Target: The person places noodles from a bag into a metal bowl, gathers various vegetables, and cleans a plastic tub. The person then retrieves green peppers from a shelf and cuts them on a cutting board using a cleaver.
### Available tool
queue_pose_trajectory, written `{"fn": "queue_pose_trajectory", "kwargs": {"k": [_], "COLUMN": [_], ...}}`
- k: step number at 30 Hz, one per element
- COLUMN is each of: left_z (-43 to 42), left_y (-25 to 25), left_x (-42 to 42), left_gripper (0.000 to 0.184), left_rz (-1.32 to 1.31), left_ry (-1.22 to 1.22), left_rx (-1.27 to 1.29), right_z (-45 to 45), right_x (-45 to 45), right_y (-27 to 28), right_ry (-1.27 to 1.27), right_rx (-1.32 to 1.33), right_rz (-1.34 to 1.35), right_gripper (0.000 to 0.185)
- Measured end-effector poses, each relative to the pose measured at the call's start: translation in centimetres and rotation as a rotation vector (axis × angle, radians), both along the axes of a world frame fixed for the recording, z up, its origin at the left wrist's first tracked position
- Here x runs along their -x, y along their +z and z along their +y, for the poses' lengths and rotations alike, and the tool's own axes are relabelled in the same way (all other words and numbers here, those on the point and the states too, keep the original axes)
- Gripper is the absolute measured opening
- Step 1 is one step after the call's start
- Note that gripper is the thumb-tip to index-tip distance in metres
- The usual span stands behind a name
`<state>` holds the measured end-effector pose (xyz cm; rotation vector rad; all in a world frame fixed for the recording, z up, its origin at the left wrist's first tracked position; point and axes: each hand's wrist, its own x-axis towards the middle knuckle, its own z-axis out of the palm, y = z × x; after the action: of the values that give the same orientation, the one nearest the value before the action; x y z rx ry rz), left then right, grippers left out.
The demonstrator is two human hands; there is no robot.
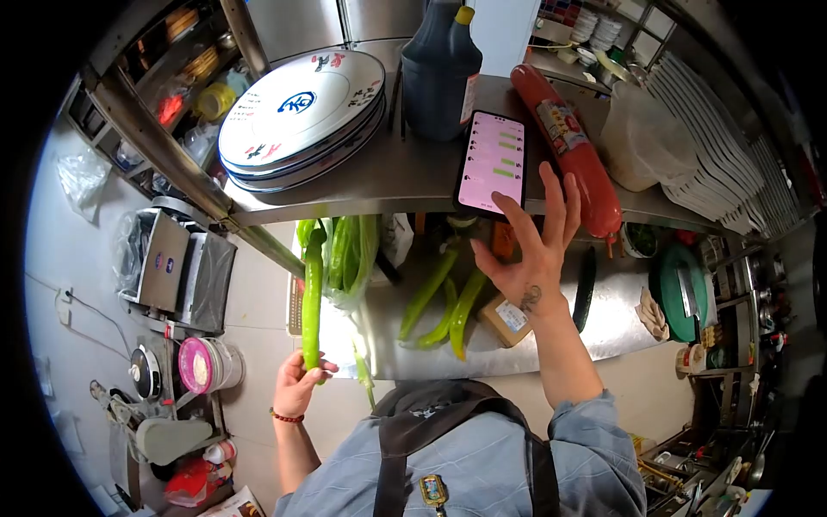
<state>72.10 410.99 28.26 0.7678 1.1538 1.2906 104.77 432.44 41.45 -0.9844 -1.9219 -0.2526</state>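
Note:
Upright in my left hand (295,385) is a long green pepper (311,302), pinched near its lower end between thumb and fingers. My right hand (530,267) reaches over the steel shelf with fingers spread, holding nothing. Its index fingertip is at the lower part of a phone (491,164) whose lit screen shows a chat; whether it touches the glass I cannot tell. A clear bag of green peppers (351,254) is beside the held pepper. Several loose green peppers (466,312) lie on the lower counter, near a small cardboard box (502,321).
On the shelf (405,185) are stacked plates (297,112), a dark bottle (439,77), a red packaged sausage (568,142) and many white plates (702,138). Below right, a knife (689,297) lies on a green round board (668,297). A cucumber (586,289) is nearby.

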Motion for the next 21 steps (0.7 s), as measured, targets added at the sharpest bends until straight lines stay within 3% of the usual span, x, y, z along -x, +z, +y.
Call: {"fn": "queue_pose_trajectory", "kwargs": {"k": [4, 7, 15, 16, 20, 21], "left_z": [2.9, 4.9, 3.7, 3.0, -1.1, -2.3], "left_y": [-0.7, -2.9, 2.0, 2.9, 5.1, 4.9], "left_x": [-1.3, -1.4, 0.4, 0.8, 5.5, 6.9], "left_gripper": [0.027, 0.021, 0.016, 0.016, 0.021, 0.025], "left_rz": [0.14, 0.578, 0.598, 0.618, 1.181, 1.035], "left_ry": [-0.039, 0.096, 0.162, 0.258, 0.54, 0.578], "left_rx": [0.014, -0.071, -0.037, -0.028, -0.144, -0.124], "right_z": [-0.1, -0.3, -0.6, -0.6, -0.4, -0.3], "right_x": [-0.4, -0.5, -0.1, -0.1, -0.3, -0.2], "right_y": [0.4, 0.3, 1.0, 1.1, 0.8, 0.7], "right_ry": [-0.027, -0.025, -0.003, -0.019, -0.04, -0.032], "right_rx": [0.0, 0.006, 0.041, 0.033, 0.041, 0.044], "right_rz": [-0.006, -0.011, -0.057, -0.057, -0.035, -0.029], "right_gripper": [0.054, 0.054, 0.054, 0.054, 0.053, 0.052]}}
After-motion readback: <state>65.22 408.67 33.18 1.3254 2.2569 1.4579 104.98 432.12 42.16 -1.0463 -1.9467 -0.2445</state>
